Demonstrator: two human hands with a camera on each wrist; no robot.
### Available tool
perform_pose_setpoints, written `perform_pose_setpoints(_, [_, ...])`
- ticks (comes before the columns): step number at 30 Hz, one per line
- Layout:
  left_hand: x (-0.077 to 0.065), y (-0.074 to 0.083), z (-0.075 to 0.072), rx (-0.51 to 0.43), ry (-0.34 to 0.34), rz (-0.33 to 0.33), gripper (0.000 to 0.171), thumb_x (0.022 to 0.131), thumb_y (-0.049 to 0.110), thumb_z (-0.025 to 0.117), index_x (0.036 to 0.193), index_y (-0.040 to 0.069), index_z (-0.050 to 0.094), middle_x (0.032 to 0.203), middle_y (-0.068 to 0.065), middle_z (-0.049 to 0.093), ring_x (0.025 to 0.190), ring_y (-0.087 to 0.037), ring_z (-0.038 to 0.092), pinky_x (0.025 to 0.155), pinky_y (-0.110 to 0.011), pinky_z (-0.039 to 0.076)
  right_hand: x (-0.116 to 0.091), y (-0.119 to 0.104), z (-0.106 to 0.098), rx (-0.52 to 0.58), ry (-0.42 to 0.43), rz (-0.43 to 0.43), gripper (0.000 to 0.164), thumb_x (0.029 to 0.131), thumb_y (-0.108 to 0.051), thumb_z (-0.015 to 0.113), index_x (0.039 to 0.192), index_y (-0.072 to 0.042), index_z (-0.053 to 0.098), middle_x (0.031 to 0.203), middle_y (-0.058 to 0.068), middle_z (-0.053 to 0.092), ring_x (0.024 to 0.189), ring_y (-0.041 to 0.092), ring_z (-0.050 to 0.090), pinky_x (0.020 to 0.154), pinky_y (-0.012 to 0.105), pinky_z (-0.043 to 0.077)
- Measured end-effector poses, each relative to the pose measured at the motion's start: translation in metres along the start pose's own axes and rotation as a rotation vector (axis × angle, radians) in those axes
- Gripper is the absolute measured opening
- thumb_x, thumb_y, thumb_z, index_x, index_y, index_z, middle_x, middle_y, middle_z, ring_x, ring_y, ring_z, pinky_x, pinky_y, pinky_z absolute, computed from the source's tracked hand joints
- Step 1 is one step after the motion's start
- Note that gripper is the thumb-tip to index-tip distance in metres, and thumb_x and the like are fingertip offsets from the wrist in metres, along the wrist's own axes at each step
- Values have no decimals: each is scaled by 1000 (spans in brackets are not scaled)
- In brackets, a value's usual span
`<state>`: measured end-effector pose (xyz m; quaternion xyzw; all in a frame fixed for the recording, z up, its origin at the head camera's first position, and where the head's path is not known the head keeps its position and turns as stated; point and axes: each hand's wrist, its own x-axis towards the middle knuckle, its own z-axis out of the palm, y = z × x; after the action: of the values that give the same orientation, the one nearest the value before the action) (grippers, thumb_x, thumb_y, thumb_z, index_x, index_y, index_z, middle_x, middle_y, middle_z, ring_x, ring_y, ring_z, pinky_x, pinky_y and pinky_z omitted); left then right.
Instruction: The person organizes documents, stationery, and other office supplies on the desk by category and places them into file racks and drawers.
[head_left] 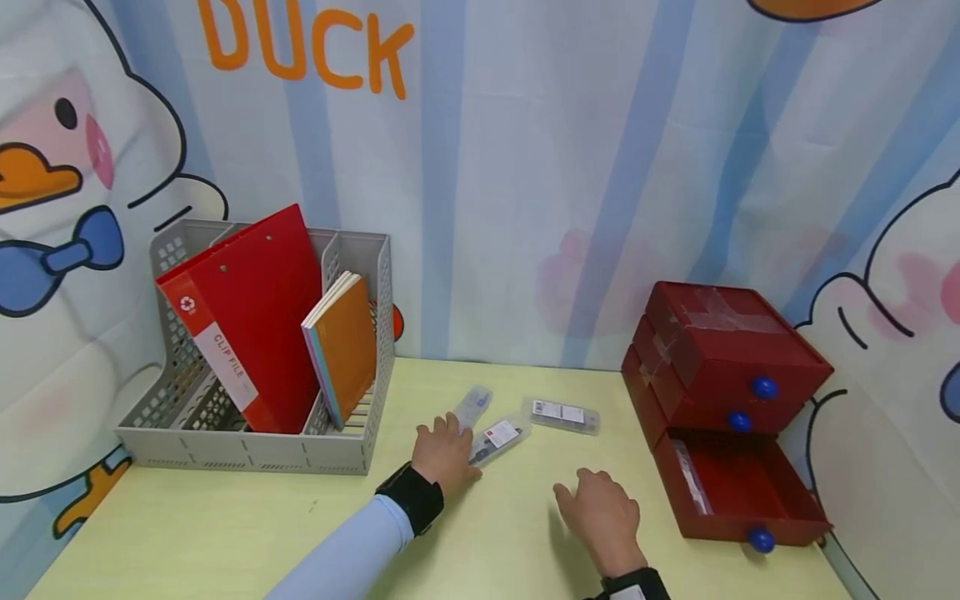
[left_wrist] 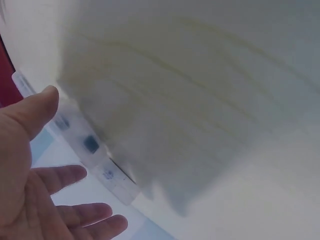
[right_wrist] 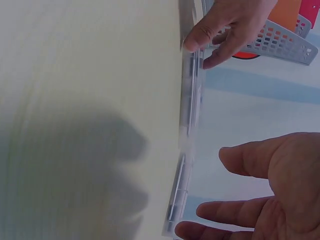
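Observation:
Three small clear plastic cases lie on the table: one with blue contents (head_left: 474, 403), a middle one with a white label and dark contents (head_left: 501, 437), and one with a white label (head_left: 562, 415) to the right. My left hand (head_left: 444, 454) is beside the first two, its thumb near the middle case. In the left wrist view its thumb and fingers (left_wrist: 75, 172) are spread apart; whether they touch a case I cannot tell. My right hand (head_left: 602, 517) hovers over the table in front of the right case, with fingers (right_wrist: 235, 212) apart and nothing between them.
A grey file rack (head_left: 247, 450) at left holds a red clip file (head_left: 262, 325) and notebooks (head_left: 347, 346). At right stands a dark red drawer box (head_left: 738, 333); its bottom drawer (head_left: 750, 529) is pulled out, with a clear packet (head_left: 693, 479) inside. A printed curtain (head_left: 510, 183) hangs behind.

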<state>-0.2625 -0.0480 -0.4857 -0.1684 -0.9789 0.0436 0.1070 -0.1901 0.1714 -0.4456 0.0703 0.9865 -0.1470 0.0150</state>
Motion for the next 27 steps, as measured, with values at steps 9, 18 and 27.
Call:
perform_pose_setpoints(9, [-1,0,-6,45,15,40,51,75,50,82,106,10,72,124,-21,60,109,-36,58,79,-52,51,-5,0,9,16,23,-6,46,89,-36,67,115,2,67,100,21,65,92,41,63,76,60,48])
perform_pose_setpoints(18, [-10,3,-19,35,0,98,21,84,20,75,102,8,73,126,-22,58,118,-36,54,84,-53,51,-7,-2,10,10,17,-3,45,89,-35,68,114,3,67,99,21,64,93,42,63,77,59,48])
perform_pose_setpoints(27, [-18,3,-25,54,-4,211,10,84,13,75,92,7,73,105,-16,60,101,-29,57,73,-42,53,-8,-7,14,-19,11,-9,44,90,-33,68,115,2,67,101,21,64,96,41,63,80,59,48])
